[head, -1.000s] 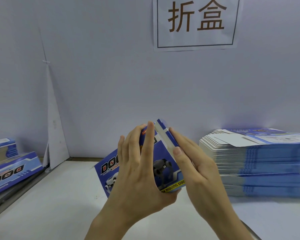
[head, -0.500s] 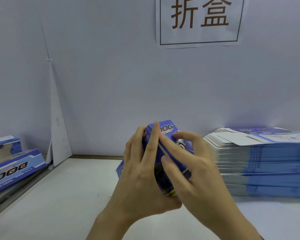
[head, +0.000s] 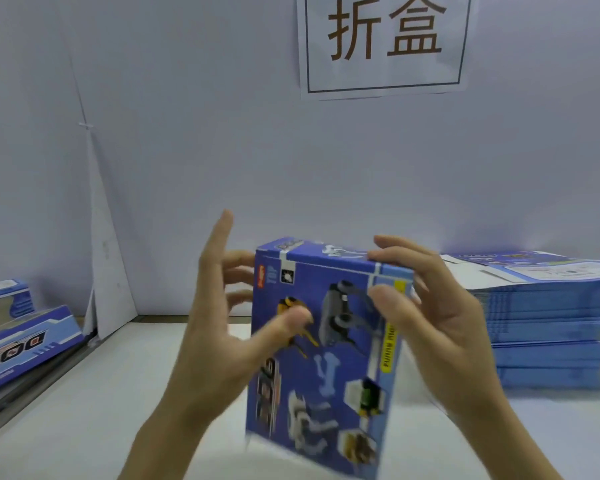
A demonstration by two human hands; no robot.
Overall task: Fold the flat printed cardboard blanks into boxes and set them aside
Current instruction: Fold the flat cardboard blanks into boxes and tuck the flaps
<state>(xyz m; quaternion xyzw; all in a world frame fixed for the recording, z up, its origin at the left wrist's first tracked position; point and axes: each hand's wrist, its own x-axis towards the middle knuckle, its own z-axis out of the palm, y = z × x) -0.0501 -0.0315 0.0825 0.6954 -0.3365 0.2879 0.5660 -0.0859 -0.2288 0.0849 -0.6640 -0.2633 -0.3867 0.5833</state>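
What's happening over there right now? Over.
Left hand pinches box, left edge; right hand grips top right corner. Box upright, top closed. Nothing blocking.

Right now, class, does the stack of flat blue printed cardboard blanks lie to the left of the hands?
No, the stack of flat blue cardboard blanks sits right of the right hand.

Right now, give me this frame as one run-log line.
box upright | left hand: thumb on front | right hand: grips top corner | blanks stacked right | finished boxes left
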